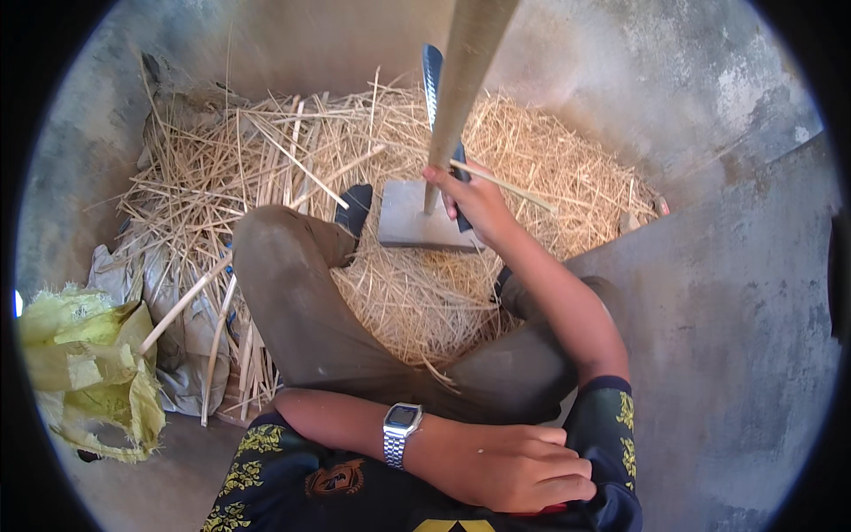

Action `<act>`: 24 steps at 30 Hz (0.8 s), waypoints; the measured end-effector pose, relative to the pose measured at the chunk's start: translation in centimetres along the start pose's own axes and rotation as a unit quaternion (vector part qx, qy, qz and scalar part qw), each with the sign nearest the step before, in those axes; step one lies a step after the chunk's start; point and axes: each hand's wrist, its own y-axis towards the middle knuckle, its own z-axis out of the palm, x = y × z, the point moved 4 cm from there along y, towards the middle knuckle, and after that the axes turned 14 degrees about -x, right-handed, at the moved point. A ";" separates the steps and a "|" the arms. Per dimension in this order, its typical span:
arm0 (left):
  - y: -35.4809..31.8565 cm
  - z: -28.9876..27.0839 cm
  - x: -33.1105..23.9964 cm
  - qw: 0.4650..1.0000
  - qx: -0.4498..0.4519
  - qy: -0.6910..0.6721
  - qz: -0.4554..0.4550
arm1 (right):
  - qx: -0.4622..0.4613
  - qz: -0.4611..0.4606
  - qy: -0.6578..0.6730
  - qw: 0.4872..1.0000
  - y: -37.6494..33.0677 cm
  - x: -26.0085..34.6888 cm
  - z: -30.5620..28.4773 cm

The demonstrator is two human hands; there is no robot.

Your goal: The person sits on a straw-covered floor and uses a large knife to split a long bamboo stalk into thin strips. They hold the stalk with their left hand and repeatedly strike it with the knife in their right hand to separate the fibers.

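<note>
My right hand (479, 199) is closed around the black handle of a long knife (432, 75). Its blade points up and away, partly hidden behind a tan pole (465, 80). The pole leans against the thumb side of that hand, its lower end on a grey block (403, 222). A thin pale strip (510, 188) slants across the right wrist area. My left hand (532, 470) lies across my belly with its fingers curled against the dark shirt. Its palm is hidden, and a bit of red shows beneath the fingers.
Straw and loose strips (222, 168) heap around the block and my crossed legs. At left lie a torn yellow sack (97, 363) and a pale cloth (182, 355). A bare wall (620, 62) rises behind, and grey flooring (736, 337) spreads at right.
</note>
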 end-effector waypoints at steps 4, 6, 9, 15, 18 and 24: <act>-0.5 1.3 -0.1 0.999 0.001 0.036 -0.018 | 0.009 0.009 -0.025 1.000 -0.4 0.0 0.8; -1.2 1.2 1.1 0.997 -0.029 0.074 -0.019 | 0.005 -0.002 -0.040 0.999 -0.8 -0.2 0.8; -1.2 0.0 1.8 0.979 -0.158 0.123 -0.045 | 0.003 0.010 -0.053 0.999 -1.3 0.1 0.5; -1.5 -0.1 2.3 0.983 -0.040 0.084 -0.161 | -0.007 0.001 -0.023 1.000 -0.8 -0.3 0.6; -1.0 -3.4 2.3 0.963 -0.080 0.205 -0.154 | -0.014 0.008 -0.028 0.999 -1.0 0.0 0.3; -3.2 -17.9 6.3 0.687 -0.475 0.528 -0.151 | -0.002 -0.015 0.031 0.999 -1.7 -0.2 -0.2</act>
